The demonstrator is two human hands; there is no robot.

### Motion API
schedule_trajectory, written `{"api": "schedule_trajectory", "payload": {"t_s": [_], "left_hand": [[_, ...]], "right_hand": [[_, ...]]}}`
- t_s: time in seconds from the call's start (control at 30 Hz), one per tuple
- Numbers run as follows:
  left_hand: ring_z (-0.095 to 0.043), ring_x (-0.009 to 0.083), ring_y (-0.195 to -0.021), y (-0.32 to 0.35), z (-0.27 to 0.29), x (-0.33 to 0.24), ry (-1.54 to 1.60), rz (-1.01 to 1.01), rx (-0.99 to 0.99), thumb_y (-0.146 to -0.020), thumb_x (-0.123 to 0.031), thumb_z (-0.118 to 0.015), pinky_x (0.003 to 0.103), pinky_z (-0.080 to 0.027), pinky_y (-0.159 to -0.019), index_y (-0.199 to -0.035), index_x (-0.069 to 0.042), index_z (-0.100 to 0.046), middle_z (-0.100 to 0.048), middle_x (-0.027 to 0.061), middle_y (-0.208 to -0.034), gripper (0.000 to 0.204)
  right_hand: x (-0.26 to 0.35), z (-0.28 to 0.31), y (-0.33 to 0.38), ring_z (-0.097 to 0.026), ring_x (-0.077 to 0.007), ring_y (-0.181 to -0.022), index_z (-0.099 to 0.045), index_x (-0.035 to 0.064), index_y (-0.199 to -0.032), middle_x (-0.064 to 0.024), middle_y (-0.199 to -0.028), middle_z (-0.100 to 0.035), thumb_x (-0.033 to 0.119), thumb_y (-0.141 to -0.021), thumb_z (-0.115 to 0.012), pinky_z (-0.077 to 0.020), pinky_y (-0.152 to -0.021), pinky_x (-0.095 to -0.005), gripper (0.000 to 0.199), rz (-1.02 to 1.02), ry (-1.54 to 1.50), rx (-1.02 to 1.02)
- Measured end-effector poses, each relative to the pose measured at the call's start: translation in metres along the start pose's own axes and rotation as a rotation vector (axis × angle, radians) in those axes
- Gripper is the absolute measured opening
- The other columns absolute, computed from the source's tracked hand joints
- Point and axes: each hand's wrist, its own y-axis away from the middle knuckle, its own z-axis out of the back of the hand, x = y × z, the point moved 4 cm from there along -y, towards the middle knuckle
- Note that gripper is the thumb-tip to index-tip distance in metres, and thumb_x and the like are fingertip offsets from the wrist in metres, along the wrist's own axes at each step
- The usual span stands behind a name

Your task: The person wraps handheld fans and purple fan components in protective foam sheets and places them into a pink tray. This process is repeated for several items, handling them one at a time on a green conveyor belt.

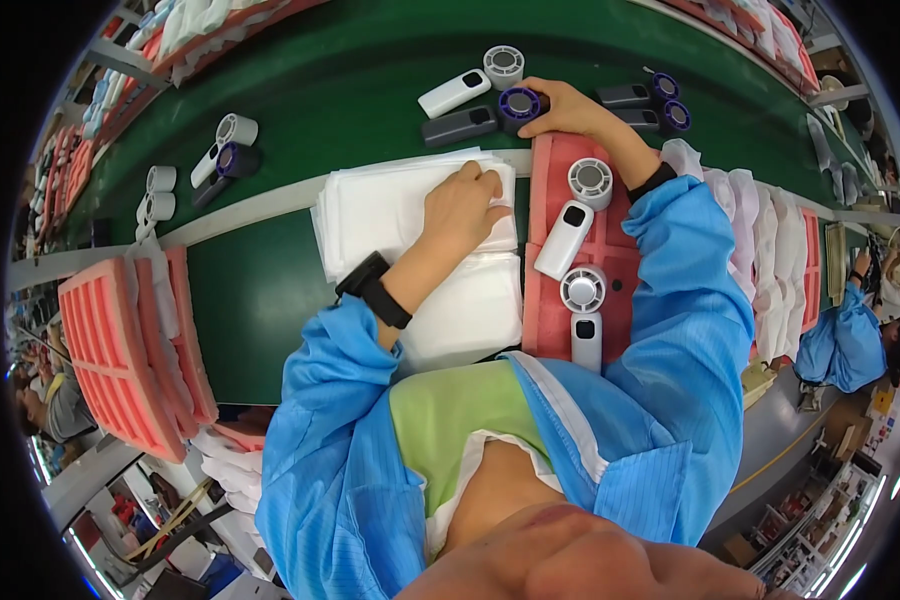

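My right hand (562, 108) reaches over the green belt, its thumb and fingers closed around the round head of a dark handheld fan (520, 103). That fan's grey handle (459, 126) points left. Just beyond lies a white handheld fan (455, 93). My left hand (462, 208) rests on a stack of white translucent bags (370, 215), fingers bent and thumb apart; its fingertips touch the top bag near the right edge. Beside the stack, two white handheld fans, one upper (564, 240) and one lower (587, 338), lie on a pink foam tray (625, 255).
More handheld fans lie on the green belt (330, 95), a pair at the right (626, 96) and others at the left (232, 158). Pink foam trays (120, 350) stand at the left. Wrapped white items (770, 260) line the right side. A person in blue (850, 340) is farther right.
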Motion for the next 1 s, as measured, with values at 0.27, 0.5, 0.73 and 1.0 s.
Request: {"api": "schedule_trajectory", "payload": {"t_s": [0.27, 0.5, 0.73, 1.0], "left_hand": [[-0.061, 0.0229, -0.066, -0.001, 0.000, 0.024, 0.276, 0.145, -0.058, -0.074, -0.018, -0.076, 0.034, -0.048, -0.060, -0.078, -0.007, -0.067, -0.062, 0.0080, -0.078, 0.014], [-0.052, 0.0072, -0.064, 0.006, 0.030, 0.036, 0.954, 0.301, -0.163, -0.081, -0.013, -0.073, 0.023, -0.042, -0.058, -0.084, -0.006, -0.070, -0.062, -0.0004, -0.073, 0.008], [-0.054, 0.0066, -0.069, 0.018, 0.084, 0.005, 1.125, 0.271, -0.178, -0.086, -0.015, -0.068, 0.023, -0.043, -0.063, -0.087, -0.005, -0.065, -0.063, -0.0012, -0.076, 0.010], [-0.056, 0.0095, -0.076, 0.014, 0.124, -0.035, 1.553, 0.042, -0.443, -0.091, -0.012, -0.061, 0.025, -0.044, -0.074, -0.094, -0.005, -0.061, -0.064, 0.0025, -0.090, 0.007]], "right_hand": [[0.023, 0.005, 0.009, -0.059, -0.0176, -0.098, -0.054, 0.0021, -0.124, -0.0101, -0.107, -0.063, 0.014, -0.063, -0.082, -0.0454, -0.088, -0.0268, 0.068, 0.088, 0.084, -0.101], [0.136, 0.056, 0.108, -0.058, -0.0148, -0.090, -0.053, -0.0008, -0.113, -0.0059, -0.099, -0.061, 0.014, -0.062, -0.077, -0.0465, -0.081, -0.0272, 0.058, 0.222, -0.074, -0.425], [0.169, 0.012, 0.126, -0.056, -0.0146, -0.094, -0.052, 0.0001, -0.112, -0.0082, -0.105, -0.057, 0.005, -0.057, -0.073, -0.0456, -0.083, -0.0281, 0.059, 0.417, -0.044, -0.205], [0.193, -0.044, 0.105, -0.054, -0.0251, -0.101, -0.055, 0.0018, -0.120, -0.0127, -0.111, -0.053, 0.005, -0.059, -0.080, -0.0459, -0.084, -0.0318, 0.066, 0.696, 0.336, -0.430]]}}
